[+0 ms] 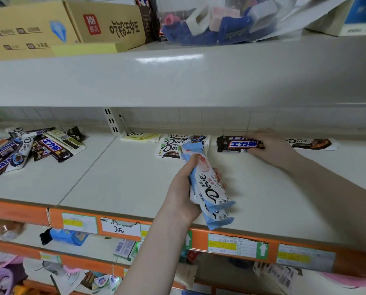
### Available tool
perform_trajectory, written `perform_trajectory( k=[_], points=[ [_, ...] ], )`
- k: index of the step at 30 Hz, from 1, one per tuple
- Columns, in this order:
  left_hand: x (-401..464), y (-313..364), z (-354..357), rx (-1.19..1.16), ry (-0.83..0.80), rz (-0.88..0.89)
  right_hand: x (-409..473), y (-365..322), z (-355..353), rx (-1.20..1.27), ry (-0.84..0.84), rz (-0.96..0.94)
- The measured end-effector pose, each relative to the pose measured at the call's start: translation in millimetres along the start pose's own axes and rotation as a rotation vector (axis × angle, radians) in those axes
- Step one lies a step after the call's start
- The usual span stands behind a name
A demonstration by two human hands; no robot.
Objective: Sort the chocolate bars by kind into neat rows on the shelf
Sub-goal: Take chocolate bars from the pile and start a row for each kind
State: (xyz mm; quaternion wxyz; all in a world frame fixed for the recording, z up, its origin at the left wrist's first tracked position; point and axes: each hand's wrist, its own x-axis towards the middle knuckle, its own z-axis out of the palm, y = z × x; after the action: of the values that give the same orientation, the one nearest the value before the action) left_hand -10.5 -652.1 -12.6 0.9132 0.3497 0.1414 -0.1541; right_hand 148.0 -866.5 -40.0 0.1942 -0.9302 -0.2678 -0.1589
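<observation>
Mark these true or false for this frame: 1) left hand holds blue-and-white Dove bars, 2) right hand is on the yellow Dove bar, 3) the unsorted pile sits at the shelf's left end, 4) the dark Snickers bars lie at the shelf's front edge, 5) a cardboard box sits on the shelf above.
1) True. The left hand grips the blue-and-white Dove bars above the shelf.
2) False. The right hand rests on the dark Snickers bars; the yellow Dove bar lies untouched further left.
3) True. The mixed pile lies at the left.
4) False. They lie at the back, near the tiled wall.
5) True. The cardboard box is at upper left.
</observation>
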Motion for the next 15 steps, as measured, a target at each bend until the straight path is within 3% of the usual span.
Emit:
perform_trajectory(
  k=[3,9,15],
  points=[
    [2.4,1.0,-0.3,-0.005,0.001,0.074,-9.7,-8.1,-5.1,0.056,0.082,0.089],
    [9.4,-3.0,13.0,0.010,0.033,0.164,-66.5,-38.3,-31.8,0.351,0.017,0.275],
    [19.7,-33.0,42.7,0.239,0.040,0.136,-105.5,-34.9,-64.7,0.726,0.022,0.406]
  ],
)
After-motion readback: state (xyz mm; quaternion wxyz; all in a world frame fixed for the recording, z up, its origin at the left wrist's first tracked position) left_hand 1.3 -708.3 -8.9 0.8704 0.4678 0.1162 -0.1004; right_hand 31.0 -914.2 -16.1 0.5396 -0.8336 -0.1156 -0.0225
